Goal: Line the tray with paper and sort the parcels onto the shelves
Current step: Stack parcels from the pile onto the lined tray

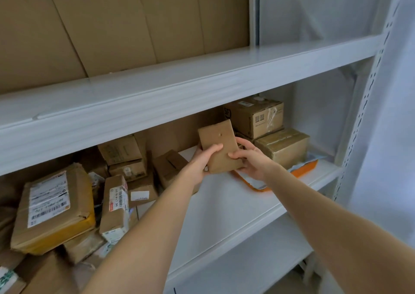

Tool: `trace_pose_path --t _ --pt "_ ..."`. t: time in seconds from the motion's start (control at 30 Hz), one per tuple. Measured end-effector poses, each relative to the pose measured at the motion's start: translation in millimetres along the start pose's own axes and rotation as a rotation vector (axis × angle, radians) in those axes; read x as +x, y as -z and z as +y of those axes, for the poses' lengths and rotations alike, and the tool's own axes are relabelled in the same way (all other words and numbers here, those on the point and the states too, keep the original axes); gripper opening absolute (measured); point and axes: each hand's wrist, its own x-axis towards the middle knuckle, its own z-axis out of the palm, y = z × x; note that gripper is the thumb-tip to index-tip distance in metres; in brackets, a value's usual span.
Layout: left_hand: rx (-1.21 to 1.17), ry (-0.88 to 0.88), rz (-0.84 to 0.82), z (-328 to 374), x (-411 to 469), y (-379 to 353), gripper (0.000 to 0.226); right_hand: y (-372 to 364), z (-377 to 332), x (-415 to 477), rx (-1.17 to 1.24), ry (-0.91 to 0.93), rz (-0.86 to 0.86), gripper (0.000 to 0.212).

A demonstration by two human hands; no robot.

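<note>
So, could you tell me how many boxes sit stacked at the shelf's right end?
2: the upper box at the back, the taped box below and nearer. Others may hide behind.

The setting is a parcel storage or sorting room. White metal shelving (pixel 202 87) fills the view, with a perforated upright (pixel 359 123) at the right for adjustable shelf heights. The lower shelf (pixel 224 204) carries many brown cardboard parcels (pixel 125 154), piled loosely at the left and stacked at the back right (pixel 258 116). Several parcels bear printed shipping labels with barcodes (pixel 48 201); 1 box shows QR-type codes. An orange tray (pixel 305 170) lined with paper sits under the right-hand stack. Flattened cardboard sheets (pixel 112 24) stand on the upper shelf.
</note>
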Motion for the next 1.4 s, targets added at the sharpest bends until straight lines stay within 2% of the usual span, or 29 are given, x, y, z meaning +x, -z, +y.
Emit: trace_pose_path --t 0.17,0.27,0.33,0.4,0.57,0.73,1.07,1.4 --pt "-0.002 -0.006 -0.01 3.3 4.1 -18.8 0.064 10.7 -7.3 -9.3 -0.108 -0.01 0.13 0.065" --pt "-0.047 -0.01 -0.021 3.9 11.5 -27.9 0.084 17.7 -9.5 -4.9 -0.206 0.047 0.41 0.065" --pt "-0.054 -0.009 0.012 2.7 15.6 -33.5 0.079 28.4 -8.3 1.1 -0.419 0.049 0.555 0.066" --pt "-0.021 0.01 0.019 -0.1 20.1 -39.3 0.062 37.0 -6.3 5.1 -0.674 0.002 0.604 0.067" --pt "0.078 0.11 -0.02 -15.7 32.7 -53.2 0.037 37.1 5.6 14.7 -1.075 -0.038 0.619 0.07" --pt "0.092 0.18 -0.055 -28.7 47.5 -62.0 0.037 33.6 22.6 28.2 -1.351 -0.011 0.646 0.07" --pt "0.092 0.226 -0.09 -41.4 71.5 -68.8 0.033 31.0 36.6 52.2 -1.518 -0.082 0.63 0.066" --pt "0.15 0.236 -0.093 -37.7 71.4 -68.6 0.032 32.7 37.9 59.1 -1.703 -0.112 0.629 0.054"
